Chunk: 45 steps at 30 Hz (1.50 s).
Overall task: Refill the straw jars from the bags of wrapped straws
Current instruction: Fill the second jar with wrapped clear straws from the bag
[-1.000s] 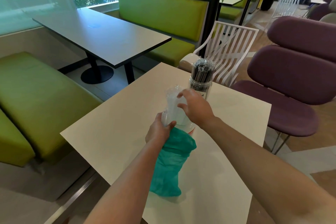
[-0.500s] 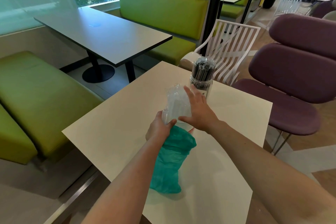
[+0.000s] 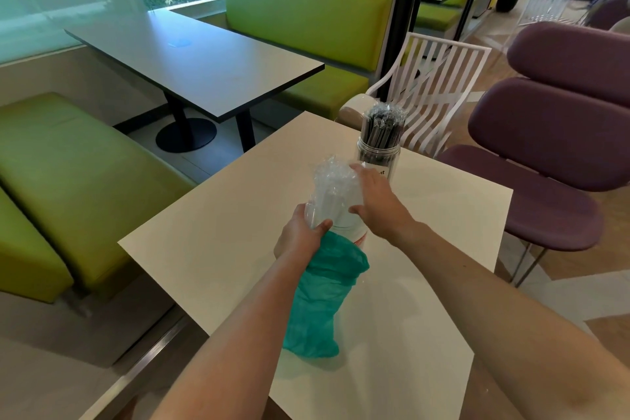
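Straw jars on cream table [image 3: 211, 249], matte, square-cornered. Near jar [image 3: 344, 227]: clear cylinder, mid-table, packed with clear-wrapped straws [image 3: 335, 186], crinkled film tops bunched and glossy. Far jar [image 3: 376, 160]: clear, white label, close to far edge, filled with dark straws [image 3: 383, 128] in shiny wrappers, standing upright above rim.

Left hand [image 3: 300, 235] gripping near jar at its left side, thumb curled across front; also pinching mouth of teal bag [image 3: 324, 297] (thin, soft, wrinkled plastic) that trails back toward near edge, limp. Contents of teal bag not readable.

Right hand [image 3: 378, 201] laid against right side of clear straw bundle, fingers fairly straight and together, thumb low against bundle near jar rim; pressing, not curled around anything.

Against half a second earlier: right hand much as before on bundle's right flank, fingertips reaching toward top of wrappers. A second earlier: same hand curled over bundle's top, knuckles up. Left grip on jar and teal bag unchanged across all three. Far jar unmoved.

Surroundings: grey table [image 3: 191, 65] at left, green benches [image 3: 68, 174], white slatted chair [image 3: 439, 78], purple chairs [image 3: 552, 133] beyond right edge.
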Available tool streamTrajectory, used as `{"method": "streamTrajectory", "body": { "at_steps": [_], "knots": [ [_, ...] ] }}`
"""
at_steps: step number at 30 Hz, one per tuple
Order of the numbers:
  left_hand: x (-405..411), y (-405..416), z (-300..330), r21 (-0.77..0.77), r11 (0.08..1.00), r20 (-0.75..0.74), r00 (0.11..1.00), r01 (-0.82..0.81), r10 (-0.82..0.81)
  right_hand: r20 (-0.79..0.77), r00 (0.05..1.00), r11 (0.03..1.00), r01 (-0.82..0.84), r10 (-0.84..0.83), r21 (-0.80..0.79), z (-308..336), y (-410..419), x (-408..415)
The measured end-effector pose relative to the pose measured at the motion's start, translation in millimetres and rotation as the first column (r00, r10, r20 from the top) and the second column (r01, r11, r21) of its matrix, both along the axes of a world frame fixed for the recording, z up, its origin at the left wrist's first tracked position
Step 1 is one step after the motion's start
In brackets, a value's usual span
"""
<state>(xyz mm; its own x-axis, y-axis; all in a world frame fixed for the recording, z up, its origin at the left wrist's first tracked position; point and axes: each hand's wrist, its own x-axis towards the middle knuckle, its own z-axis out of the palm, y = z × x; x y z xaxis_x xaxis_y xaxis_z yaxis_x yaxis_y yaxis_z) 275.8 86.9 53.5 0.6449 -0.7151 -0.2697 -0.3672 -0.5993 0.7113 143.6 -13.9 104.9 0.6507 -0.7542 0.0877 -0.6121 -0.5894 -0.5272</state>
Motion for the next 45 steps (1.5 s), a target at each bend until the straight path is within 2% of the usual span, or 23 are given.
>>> {"method": "streamTrajectory", "body": {
  "at_steps": [3, 6, 10, 12, 15, 19, 22, 25, 30, 32, 35, 37, 39, 40, 42, 43, 45],
  "knots": [
    [-0.4, 0.0, 1.2, 0.004, 1.000, 0.001, 1.000, -0.004, 0.004, -0.117, 0.991, 0.996, -0.053, 0.062, 0.077, -5.2, 0.5, -6.6],
    [-1.8, 0.1, 0.5, 0.000, 1.000, -0.001, 1.000, -0.013, 0.013, -0.128, 0.990, 0.993, -0.051, 0.065, 0.105, 1.2, 2.8, -7.6],
    [-2.8, 0.1, 1.4, -0.004, 1.000, -0.011, 1.000, -0.016, 0.016, -0.042, 0.989, 0.977, -0.146, 0.141, -0.155, 0.1, 8.3, -4.9],
    [-2.7, -0.1, 2.3, -0.011, 1.000, -0.027, 0.999, -0.019, 0.019, -0.077, 0.977, 0.941, -0.211, 0.197, -0.265, -5.8, 8.3, -1.5],
    [-2.5, -0.6, 1.4, -0.019, 1.000, -0.045, 0.999, -0.014, 0.013, -0.157, 0.968, 0.906, -0.239, 0.195, -0.348, -16.7, 7.5, 3.0],
    [-2.4, 1.0, -1.0, -0.069, 0.998, -0.118, 0.993, 0.012, -0.020, -0.202, 0.970, 0.864, -0.216, 0.136, -0.455, -26.4, 10.5, 2.0],
    [-1.7, 4.6, -2.9, -0.136, 0.991, -0.215, 0.976, 0.002, -0.032, -0.203, 0.974, 0.857, -0.190, 0.102, -0.479, -29.2, 16.3, 0.6],
    [-2.3, 11.4, -2.9, -0.169, 0.984, -0.283, 0.959, -0.053, 0.003, -0.116, 0.992, 0.870, -0.102, 0.052, -0.483, -27.3, 25.7, -0.8],
    [-1.4, 23.0, -2.2, -0.133, 0.987, -0.335, 0.942, -0.089, 0.040, 0.081, 0.993, 0.861, 0.113, -0.084, -0.497, -31.3, 53.6, -9.5],
    [-0.5, 26.8, -5.7, -0.147, 0.986, -0.366, 0.930, -0.080, 0.021, 0.156, 0.979, 0.860, 0.193, -0.134, -0.473, -36.1, 67.3, -14.5],
    [4.5, 28.0, -19.8, -0.175, 0.981, -0.405, 0.915, -0.078, 0.001, 0.178, 0.969, 0.898, 0.229, -0.172, -0.377, -40.1, 82.4, -17.6],
    [-0.4, 33.3, -10.1, -0.202, 0.977, -0.442, 0.897, -0.071, -0.026, 0.157, 0.977, 0.953, 0.177, -0.141, -0.245, -42.8, 88.2, -17.2],
    [-4.7, 35.7, -5.8, -0.251, 0.967, -0.473, 0.877, -0.039, -0.088, 0.173, 0.979, 0.993, 0.114, -0.110, -0.013, -43.0, 91.0, -15.8],
    [-6.9, 36.5, -4.1, -0.270, 0.962, -0.485, 0.867, -0.027, -0.112, 0.187, 0.975, 0.986, 0.091, -0.116, 0.137, -41.4, 91.7, -14.8],
    [-11.4, 37.5, -2.0, -0.281, 0.959, -0.501, 0.856, -0.019, -0.130, 0.198, 0.971, 0.913, 0.044, -0.135, 0.406, -36.6, 92.5, -12.7],
    [-12.9, 37.5, -1.7, -0.279, 0.960, -0.504, 0.854, -0.014, -0.134, 0.203, 0.969, 0.873, 0.024, -0.140, 0.488, -35.3, 92.7, -11.7],
    [-14.6, 38.0, -1.0, -0.264, 0.965, -0.525, 0.839, -0.002, -0.142, 0.201, 0.970, 0.844, 0.005, -0.133, 0.536, -36.3, 92.1, -10.7]
  ]
}}
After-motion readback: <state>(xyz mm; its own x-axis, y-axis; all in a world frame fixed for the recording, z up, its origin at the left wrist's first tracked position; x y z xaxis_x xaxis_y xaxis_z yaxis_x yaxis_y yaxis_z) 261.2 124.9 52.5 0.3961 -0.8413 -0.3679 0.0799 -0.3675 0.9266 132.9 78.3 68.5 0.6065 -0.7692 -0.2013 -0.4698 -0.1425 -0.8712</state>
